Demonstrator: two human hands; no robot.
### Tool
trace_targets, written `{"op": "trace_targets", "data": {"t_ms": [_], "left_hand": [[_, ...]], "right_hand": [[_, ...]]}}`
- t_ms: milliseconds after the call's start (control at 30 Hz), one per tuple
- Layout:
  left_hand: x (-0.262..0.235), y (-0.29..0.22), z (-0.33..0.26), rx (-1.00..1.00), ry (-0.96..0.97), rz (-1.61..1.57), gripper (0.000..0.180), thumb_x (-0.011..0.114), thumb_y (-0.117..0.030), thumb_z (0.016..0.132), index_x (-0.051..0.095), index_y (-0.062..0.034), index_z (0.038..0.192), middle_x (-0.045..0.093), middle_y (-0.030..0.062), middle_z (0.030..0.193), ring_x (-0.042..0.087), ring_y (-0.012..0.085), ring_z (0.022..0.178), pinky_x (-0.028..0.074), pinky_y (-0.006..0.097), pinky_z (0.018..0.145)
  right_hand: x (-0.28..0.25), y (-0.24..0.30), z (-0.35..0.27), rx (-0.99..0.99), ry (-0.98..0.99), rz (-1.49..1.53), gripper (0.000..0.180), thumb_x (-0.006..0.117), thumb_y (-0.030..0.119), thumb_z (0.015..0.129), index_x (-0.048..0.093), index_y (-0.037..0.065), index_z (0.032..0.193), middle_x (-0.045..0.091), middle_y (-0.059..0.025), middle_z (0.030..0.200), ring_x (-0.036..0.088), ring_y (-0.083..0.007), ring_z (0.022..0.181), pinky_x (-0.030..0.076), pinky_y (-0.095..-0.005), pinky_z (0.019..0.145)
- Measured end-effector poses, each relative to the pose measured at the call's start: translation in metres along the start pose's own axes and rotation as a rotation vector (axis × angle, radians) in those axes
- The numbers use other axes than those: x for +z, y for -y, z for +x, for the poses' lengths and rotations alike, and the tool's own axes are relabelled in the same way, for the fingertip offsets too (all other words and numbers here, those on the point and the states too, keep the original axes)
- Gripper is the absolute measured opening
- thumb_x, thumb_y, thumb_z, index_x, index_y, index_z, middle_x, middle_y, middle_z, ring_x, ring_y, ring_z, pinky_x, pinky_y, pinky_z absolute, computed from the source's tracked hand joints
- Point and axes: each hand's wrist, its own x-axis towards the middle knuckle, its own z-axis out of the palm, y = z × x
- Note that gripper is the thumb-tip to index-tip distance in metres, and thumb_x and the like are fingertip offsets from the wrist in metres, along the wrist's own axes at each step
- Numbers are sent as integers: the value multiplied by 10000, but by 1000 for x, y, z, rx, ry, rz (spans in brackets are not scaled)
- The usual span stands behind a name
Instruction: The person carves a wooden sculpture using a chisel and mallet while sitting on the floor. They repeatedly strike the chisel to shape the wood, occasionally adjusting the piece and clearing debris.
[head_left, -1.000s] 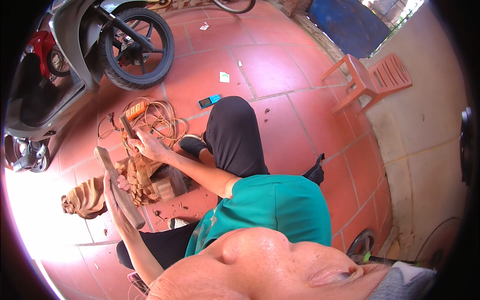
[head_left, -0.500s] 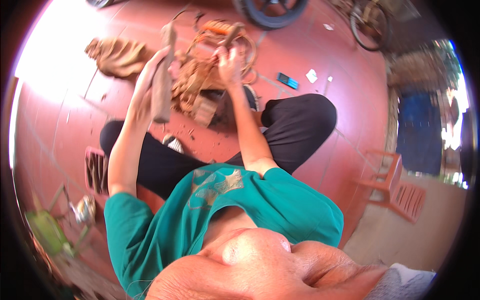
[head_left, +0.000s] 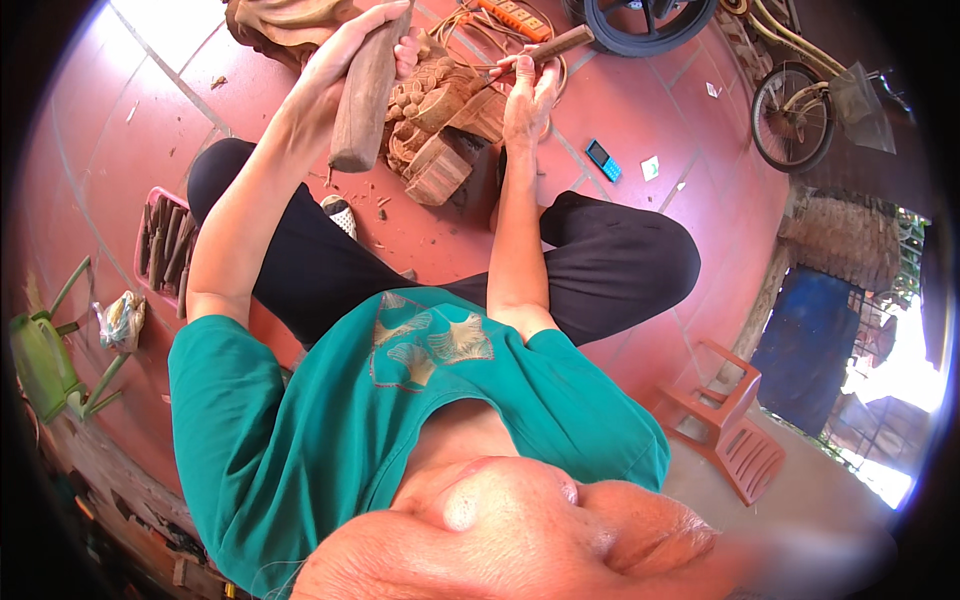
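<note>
My left hand (head_left: 335,58) is closed around a thick wooden club-shaped mallet (head_left: 362,118), raised just left of a brown wood carving (head_left: 425,105). My right hand (head_left: 525,105) grips a wood-handled chisel (head_left: 568,44) on the carving's right side. The chisel's thin blade slants down left toward the carved wood; whether its tip touches I cannot tell. Rounded, knobbly relief covers the carving, and a plain squared block end (head_left: 438,172) points toward me. It lies on the floor between my bent legs. Wood chips are scattered around it.
Left of my leg stands a pink tray (head_left: 140,250) of wood-handled tools, near a green stool (head_left: 45,365). Another brown carved piece (head_left: 280,25) lies beyond. An orange power strip (head_left: 515,18), a blue phone (head_left: 603,160), a wheel (head_left: 650,30) and a red plastic chair (head_left: 735,430) are around.
The whole view has shifted, placing my hands and the carving higher and farther right in the picture. The mallet and chisel stay held; the earlier motion blur has cleared.
</note>
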Motion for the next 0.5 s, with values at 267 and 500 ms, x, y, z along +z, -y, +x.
{"op": "trace_targets", "data": {"t_ms": [267, 500], "left_hand": [[12, 3, -4, 10, -81, -9, 389, 671, -292, 996, 529, 52, 1110, 537, 33, 817, 500, 75, 640, 465, 197, 566], [23, 6, -13, 23, -89, 130, 404, 672, -338, 986, 566, 33, 1105, 540, 1, 798, 484, 58, 632, 418, 182, 557]], "right_hand": [[-8, 0, 9, -53, 8, 1, 282, 524, 225, 1082, 479, 1, 1247, 673, -127, 883, 687, -208, 711, 589, -322, 679], [-2, 21, 5, -69, 88, -3, 265, 640, 187, 1026, 547, 15, 1204, 694, -126, 913, 696, -202, 728, 580, -302, 694]]}}
